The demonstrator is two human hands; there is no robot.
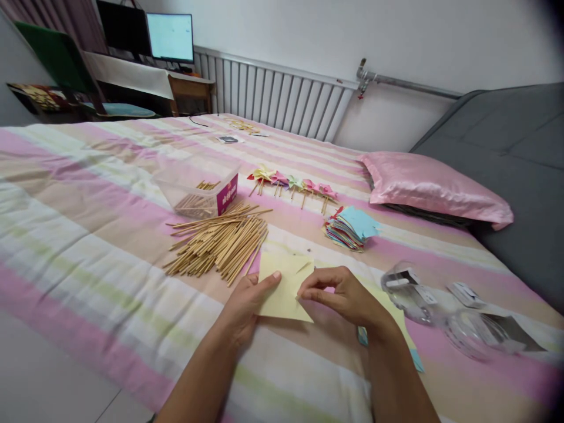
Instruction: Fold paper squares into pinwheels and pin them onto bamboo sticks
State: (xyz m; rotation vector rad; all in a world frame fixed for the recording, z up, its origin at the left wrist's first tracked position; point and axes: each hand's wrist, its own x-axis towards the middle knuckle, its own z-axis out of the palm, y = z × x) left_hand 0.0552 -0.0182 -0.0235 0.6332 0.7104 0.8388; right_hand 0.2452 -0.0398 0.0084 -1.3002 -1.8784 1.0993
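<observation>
Two hands: left hand (245,299), right hand (339,294), one yellow paper square (285,282) between them. Five finished pinwheels (293,183) in a row. One stack of coloured paper squares (351,228). One pile of wooden sticks (220,241), too many to count. One clear plastic box (198,189). One pink pillow (434,188). Two monitors (170,36).

— Any writing you can make out here?
— Not really. The clear plastic box (200,191) has a magenta label (227,197) with white marks, too small to read.
— And the monitor (170,37)?
— Lit, but its contents are a blur. The small tags on the clear wrappers (423,294) are illegible too
</observation>
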